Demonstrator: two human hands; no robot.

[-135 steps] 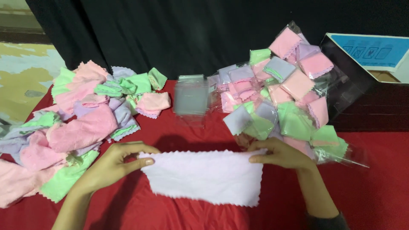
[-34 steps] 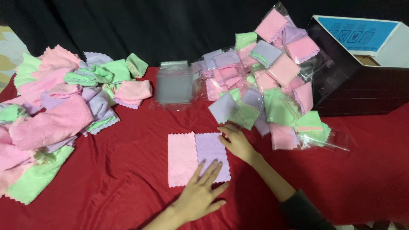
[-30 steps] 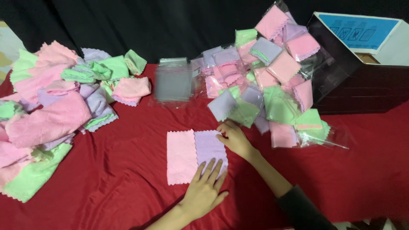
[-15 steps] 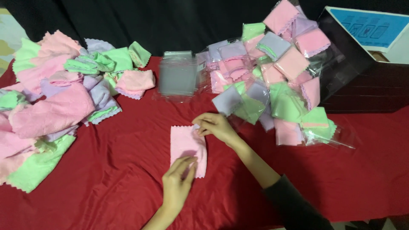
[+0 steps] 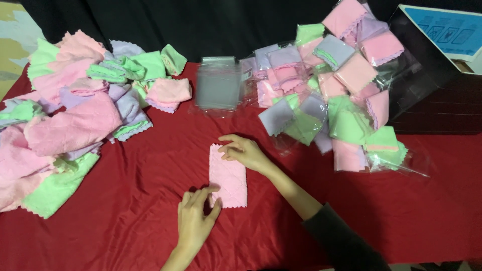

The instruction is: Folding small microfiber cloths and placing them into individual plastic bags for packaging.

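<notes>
Head view: folded pink cloth (image 5: 228, 176) lying on red tablecloth (image 5: 150, 165); left hand (image 5: 196, 221), fingers loosely spread, is pressing its lower corner; right hand (image 5: 246, 152), fingers curled, is resting on its top edge.

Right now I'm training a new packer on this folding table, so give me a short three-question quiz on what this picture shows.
1. True or false: the pink cloth lies folded into a narrow strip on the red tablecloth.
2. Which hand rests on the cloth's far end?
A. left hand
B. right hand
3. Fill in: the stack of clear bags lies ____ the two cloth heaps.

Key: 1 true; 2 B; 3 between.
</notes>
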